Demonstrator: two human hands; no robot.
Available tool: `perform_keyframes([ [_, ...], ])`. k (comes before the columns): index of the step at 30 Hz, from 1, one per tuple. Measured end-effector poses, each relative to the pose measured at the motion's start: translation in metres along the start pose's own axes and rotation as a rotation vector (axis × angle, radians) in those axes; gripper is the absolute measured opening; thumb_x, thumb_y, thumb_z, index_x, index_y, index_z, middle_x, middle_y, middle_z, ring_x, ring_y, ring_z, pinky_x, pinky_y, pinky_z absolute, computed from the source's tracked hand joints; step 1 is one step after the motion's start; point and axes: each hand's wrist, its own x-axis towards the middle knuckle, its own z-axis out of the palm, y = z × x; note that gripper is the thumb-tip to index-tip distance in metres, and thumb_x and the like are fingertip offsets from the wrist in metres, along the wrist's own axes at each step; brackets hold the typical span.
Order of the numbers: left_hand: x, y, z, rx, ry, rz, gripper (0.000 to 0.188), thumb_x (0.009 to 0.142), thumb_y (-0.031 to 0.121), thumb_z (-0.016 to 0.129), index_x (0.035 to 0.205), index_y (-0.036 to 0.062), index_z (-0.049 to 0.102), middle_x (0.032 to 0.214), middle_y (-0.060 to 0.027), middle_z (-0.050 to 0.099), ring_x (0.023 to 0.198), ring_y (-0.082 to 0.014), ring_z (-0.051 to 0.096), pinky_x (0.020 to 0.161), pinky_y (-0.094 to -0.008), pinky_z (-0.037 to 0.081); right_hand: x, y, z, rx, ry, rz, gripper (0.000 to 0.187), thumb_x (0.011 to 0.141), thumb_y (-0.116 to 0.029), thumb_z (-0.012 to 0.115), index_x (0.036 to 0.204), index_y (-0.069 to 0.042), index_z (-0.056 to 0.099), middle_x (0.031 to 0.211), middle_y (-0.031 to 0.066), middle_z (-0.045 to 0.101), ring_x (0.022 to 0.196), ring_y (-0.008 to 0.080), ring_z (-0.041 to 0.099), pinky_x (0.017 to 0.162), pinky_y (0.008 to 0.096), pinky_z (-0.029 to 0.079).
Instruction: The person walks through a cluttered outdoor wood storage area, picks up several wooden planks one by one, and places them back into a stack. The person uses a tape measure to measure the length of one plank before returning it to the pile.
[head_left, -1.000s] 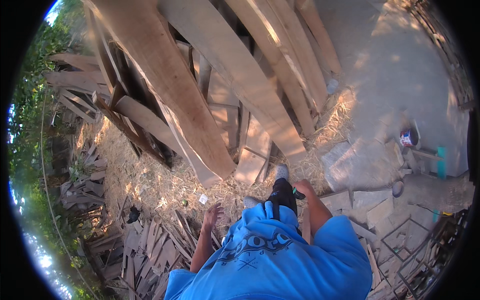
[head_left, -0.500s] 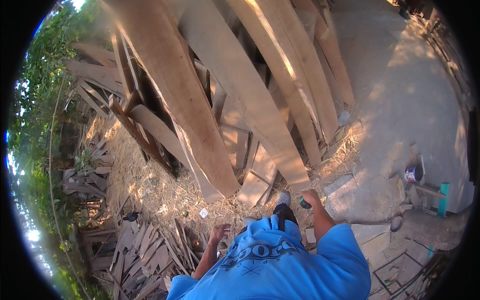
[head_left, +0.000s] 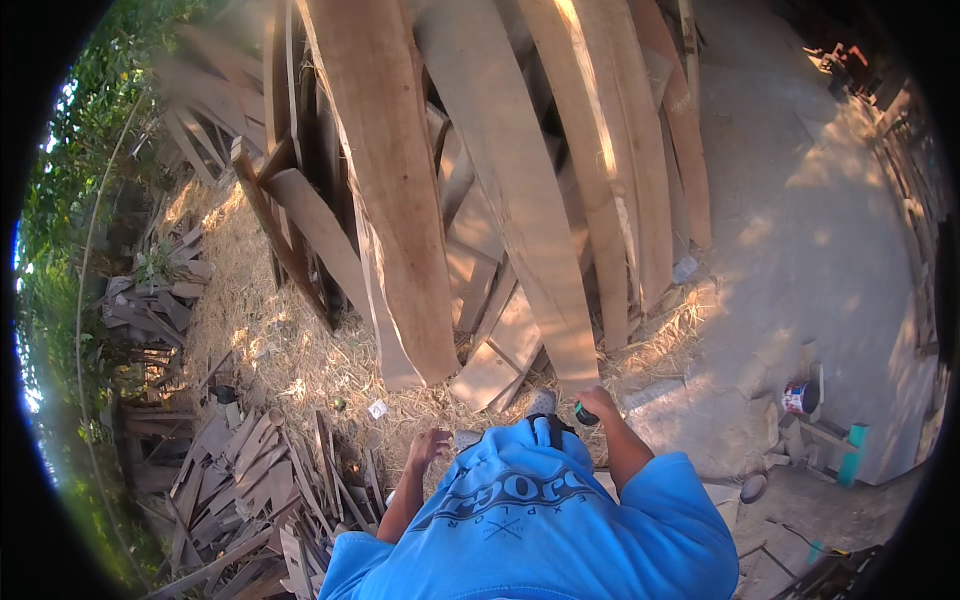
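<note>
My right hand (head_left: 598,402) is closed round a small green-and-black object (head_left: 584,412), shaped like a tape measure. It is beside the lower end of a long wide plank (head_left: 520,220); whether they touch I cannot tell. My left hand (head_left: 430,443) hangs low on the other side of my body, holding nothing, its fingers loosely apart. Another broad plank (head_left: 385,180) with a rough edge leans to the left of the first. More long boards (head_left: 640,170) lean to the right, their lower ends on the straw-covered ground. Short flat boards (head_left: 497,355) lie beneath them.
Scrap wood (head_left: 235,470) is heaped at the lower left, with another scrap pile (head_left: 150,305) farther off. Shavings (head_left: 290,340) cover the ground. On the right are a concrete floor (head_left: 770,250), a paint bucket (head_left: 800,397) and a green post (head_left: 852,455). Foliage (head_left: 70,250) lines the left.
The view has turned, so the planks stand more upright in it. Both hands appear slightly farther left, and the right still holds the green-and-black object.
</note>
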Motion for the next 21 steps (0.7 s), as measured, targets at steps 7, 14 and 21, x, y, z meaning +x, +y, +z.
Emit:
perform_keyframes([
  [7, 0.009, -0.012, 0.006, 0.207, -0.072, -0.071, 0.038, 0.088, 0.028, 0.048, 0.112, 0.0039, 0.065, 0.103, -0.0096, 0.068, 0.085, -0.0208, 0.065, 0.075, -0.037, 0.05, -0.01, 0.01, -0.012, 0.024, 0.018, 0.029, 0.042, 0.08, -0.038, 0.056, 0.1, -0.003, 0.068, 0.102, 0.0245, 0.064, 0.098, 0.0379, 0.062, 0.084, 0.0409, 0.048],
  [14, 0.012, -0.018, -0.013, 0.102, -0.056, -0.141, 0.039, 0.09, 0.03, 0.049, 0.117, 0.005, 0.061, 0.104, -0.0102, 0.065, 0.081, -0.0216, 0.063, 0.071, -0.0368, 0.048, -0.019, 0.013, 0.0, -0.045, -0.004, 0.173, 0.048, 0.077, -0.043, 0.057, 0.098, -0.001, 0.068, 0.104, 0.0275, 0.063, 0.102, 0.0395, 0.06, 0.087, 0.0418, 0.048],
  [21, 0.016, -0.009, -0.021, 0.143, -0.045, -0.003, 0.037, 0.09, 0.028, 0.048, 0.116, 0.004, 0.06, 0.099, -0.0076, 0.066, 0.08, -0.0189, 0.063, 0.066, -0.035, 0.049, -0.002, 0.02, 0.029, -0.027, 0.014, 0.075, 0.047, 0.08, -0.044, 0.056, 0.101, -0.003, 0.068, 0.106, 0.0236, 0.064, 0.103, 0.0371, 0.06, 0.088, 0.0418, 0.048],
])
